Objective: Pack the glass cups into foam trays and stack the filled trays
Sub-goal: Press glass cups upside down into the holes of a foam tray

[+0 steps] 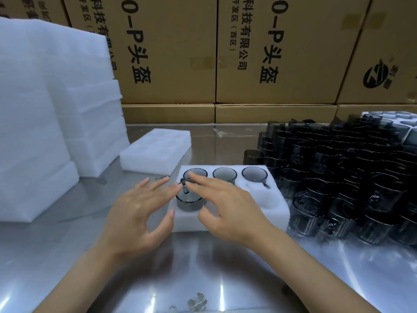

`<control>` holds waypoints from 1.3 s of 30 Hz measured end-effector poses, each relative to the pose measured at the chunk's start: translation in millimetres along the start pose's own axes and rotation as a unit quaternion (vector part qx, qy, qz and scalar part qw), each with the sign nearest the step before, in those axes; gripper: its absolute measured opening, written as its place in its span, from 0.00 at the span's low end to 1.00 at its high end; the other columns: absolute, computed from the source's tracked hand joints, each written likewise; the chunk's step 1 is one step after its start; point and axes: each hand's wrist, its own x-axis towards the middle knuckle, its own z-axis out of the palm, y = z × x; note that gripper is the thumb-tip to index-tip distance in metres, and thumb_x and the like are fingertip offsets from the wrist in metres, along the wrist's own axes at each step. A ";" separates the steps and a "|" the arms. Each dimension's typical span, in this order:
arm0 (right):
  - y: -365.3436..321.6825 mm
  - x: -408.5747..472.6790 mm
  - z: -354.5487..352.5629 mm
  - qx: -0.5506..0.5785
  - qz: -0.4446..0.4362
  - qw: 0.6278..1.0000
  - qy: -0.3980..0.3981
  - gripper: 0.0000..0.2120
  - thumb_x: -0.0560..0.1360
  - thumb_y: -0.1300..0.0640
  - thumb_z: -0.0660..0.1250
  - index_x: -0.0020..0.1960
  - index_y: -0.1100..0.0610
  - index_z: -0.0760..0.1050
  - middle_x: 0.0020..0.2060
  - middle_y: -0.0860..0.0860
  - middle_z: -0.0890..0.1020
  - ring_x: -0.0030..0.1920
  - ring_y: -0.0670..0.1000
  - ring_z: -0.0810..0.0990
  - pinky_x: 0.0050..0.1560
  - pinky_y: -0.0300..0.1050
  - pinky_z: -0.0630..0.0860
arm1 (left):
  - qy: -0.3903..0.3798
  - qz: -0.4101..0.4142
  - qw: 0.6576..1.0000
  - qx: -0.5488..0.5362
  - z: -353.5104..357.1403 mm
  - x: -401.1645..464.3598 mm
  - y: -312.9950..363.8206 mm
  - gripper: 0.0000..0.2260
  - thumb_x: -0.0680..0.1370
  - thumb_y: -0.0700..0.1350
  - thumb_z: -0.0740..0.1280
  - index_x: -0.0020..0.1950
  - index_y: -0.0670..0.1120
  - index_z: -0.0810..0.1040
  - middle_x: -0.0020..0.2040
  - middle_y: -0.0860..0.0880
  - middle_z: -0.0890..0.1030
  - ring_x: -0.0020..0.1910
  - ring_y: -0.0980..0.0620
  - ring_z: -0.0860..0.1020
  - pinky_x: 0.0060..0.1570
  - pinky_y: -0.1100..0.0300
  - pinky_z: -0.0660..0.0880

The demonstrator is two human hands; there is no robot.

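A white foam tray [277, 206] lies on the steel table in front of me. Its back row holds three smoky glass cups [225, 173]. A fourth glass cup [189, 201] sits in the front left pocket, its handle pointing away from me. My left hand [137, 213] hovers at the tray's left edge with fingers spread, fingertips near that cup's handle. My right hand [228, 208] reaches over the tray's front middle, fingers straight, index fingertip at the cup's handle. Neither hand grips anything.
A crowd of loose smoky glass cups [349, 177] fills the table's right side. An empty foam tray [155, 150] lies behind left. Tall stacks of white foam [45, 109] stand at the left. Cardboard boxes [270, 53] line the back.
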 end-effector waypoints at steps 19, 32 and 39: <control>3.2 -0.5 -2.5 0.044 0.030 0.994 0.093 0.16 0.78 0.51 0.59 0.63 0.47 0.75 0.61 0.40 0.77 0.63 0.42 0.68 0.60 0.42 0.67 | -0.005 -0.062 0.996 -0.070 9.9 5.1 1.2 0.19 0.75 0.54 0.59 0.56 0.47 0.83 0.62 0.52 0.78 0.59 0.51 0.77 0.61 0.51 0.70; 114.6 -3.7 -113.4 -0.203 0.414 0.878 0.131 0.20 0.78 0.52 0.62 0.65 0.60 0.68 0.60 0.58 0.74 0.60 0.60 0.72 0.45 0.51 0.70 | 0.008 -0.070 0.989 -0.127 39.7 13.4 13.6 0.17 0.75 0.54 0.58 0.53 0.50 0.83 0.57 0.58 0.79 0.58 0.60 0.75 0.58 0.64 0.68; 129.1 -3.5 -111.4 -0.204 0.475 0.854 0.063 0.10 0.78 0.57 0.63 0.55 0.60 0.77 0.36 0.55 0.75 0.37 0.57 0.73 0.36 0.45 0.68 | 0.003 -0.067 0.991 -0.119 37.5 9.4 14.6 0.17 0.75 0.54 0.57 0.52 0.49 0.83 0.57 0.57 0.80 0.58 0.62 0.74 0.58 0.64 0.68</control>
